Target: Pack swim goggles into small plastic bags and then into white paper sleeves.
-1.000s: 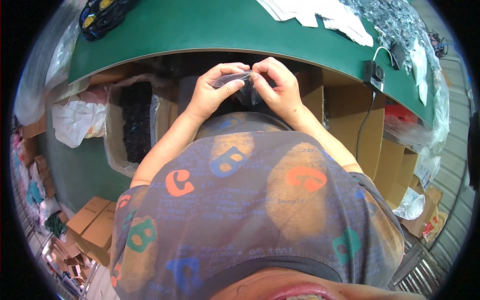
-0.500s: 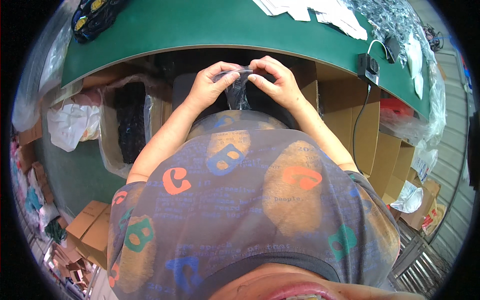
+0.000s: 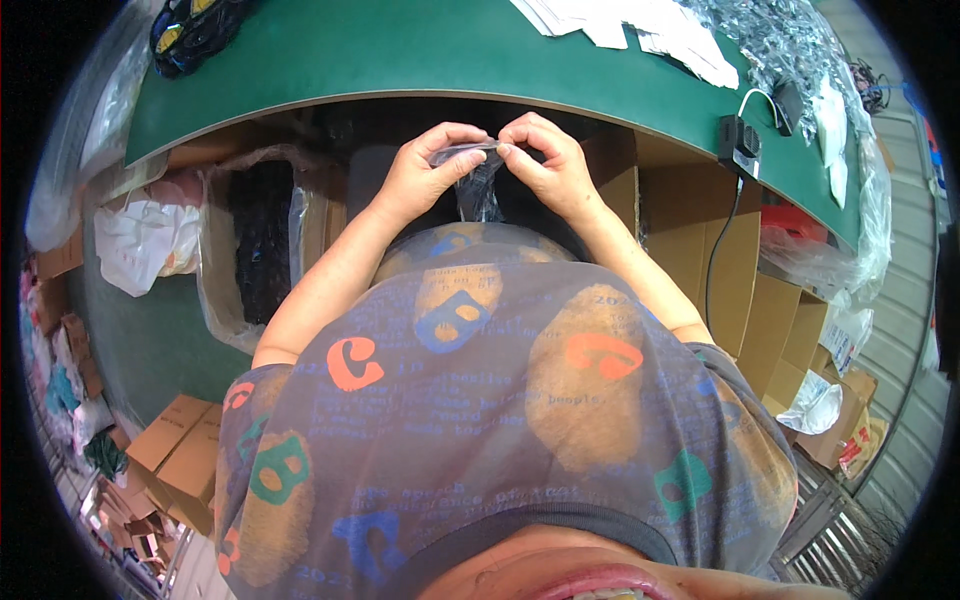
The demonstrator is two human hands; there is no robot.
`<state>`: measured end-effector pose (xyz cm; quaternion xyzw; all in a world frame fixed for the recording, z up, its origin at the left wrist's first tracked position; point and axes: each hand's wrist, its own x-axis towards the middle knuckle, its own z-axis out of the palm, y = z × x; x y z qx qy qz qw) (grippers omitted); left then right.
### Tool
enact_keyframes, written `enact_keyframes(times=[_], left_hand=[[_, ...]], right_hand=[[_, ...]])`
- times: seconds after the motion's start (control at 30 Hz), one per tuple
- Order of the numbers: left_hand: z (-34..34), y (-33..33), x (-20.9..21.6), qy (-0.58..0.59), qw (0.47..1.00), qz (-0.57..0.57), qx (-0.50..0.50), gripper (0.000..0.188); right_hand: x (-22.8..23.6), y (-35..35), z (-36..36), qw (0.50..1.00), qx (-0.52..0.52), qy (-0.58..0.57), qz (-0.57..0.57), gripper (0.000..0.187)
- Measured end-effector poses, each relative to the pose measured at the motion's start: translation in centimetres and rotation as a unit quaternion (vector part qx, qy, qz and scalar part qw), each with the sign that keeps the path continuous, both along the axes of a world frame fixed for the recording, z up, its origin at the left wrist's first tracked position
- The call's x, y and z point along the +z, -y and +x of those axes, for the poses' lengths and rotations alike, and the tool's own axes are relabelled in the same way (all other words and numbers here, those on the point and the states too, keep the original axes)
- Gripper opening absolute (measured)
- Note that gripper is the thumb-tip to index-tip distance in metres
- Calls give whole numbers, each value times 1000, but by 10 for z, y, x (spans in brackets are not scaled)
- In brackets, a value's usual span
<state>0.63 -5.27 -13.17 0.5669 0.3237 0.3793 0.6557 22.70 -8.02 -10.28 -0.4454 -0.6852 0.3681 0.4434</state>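
Note:
A small clear plastic bag (image 3: 478,195) hangs between my hands, just in front of the green table's near edge. Its top rim is pinched by my left hand (image 3: 430,170), thumb against fingers. My right hand (image 3: 550,160) grips the same rim at its right end, also between thumb and fingertips. The two hands almost meet at the bag's mouth. Something dark shows through the film, but I cannot tell whether it is inside the bag or behind it.
White paper sheets (image 3: 690,50) and a heap of clear plastic packets (image 3: 770,40) lie on the green table (image 3: 420,55). A black adapter (image 3: 740,142) with a cable sits at its right edge. Open cardboard boxes (image 3: 685,240) stand right; a lined box (image 3: 225,290) holds dark items left.
The right hand's fingers have shifted slightly left along the bag's rim, closer to the left hand. Both hands still pinch the bag.

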Motion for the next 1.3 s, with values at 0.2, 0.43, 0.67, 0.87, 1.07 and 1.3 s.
enact_keyframes(times=[0.2, 0.43, 0.67, 0.87, 1.07, 1.3], left_hand=[[2, -1, 2, 5, 1000, -12, 4, 36], [1, -1, 8, 9, 1000, -15, -15, 31], [0, -1, 9, 5, 999, -34, -16, 27], [-2, -4, 27, -83, 995, 38, -41, 27], [-4, -2, 30, -113, 992, 31, -48, 27], [-13, -4, 46, -54, 993, -66, -80, 19]], right_hand=[[4, 2, 0, 999, -2, -15, -52, 13], [4, -1, -2, 999, -3, 1, -39, 11], [5, -3, -4, 1000, 19, -4, -17, 12], [6, -4, 2, 1000, 18, 16, -5, 10], [7, -6, 2, 996, 63, 56, -27, 16], [24, 4, -5, 993, 31, 105, 39, 13]])
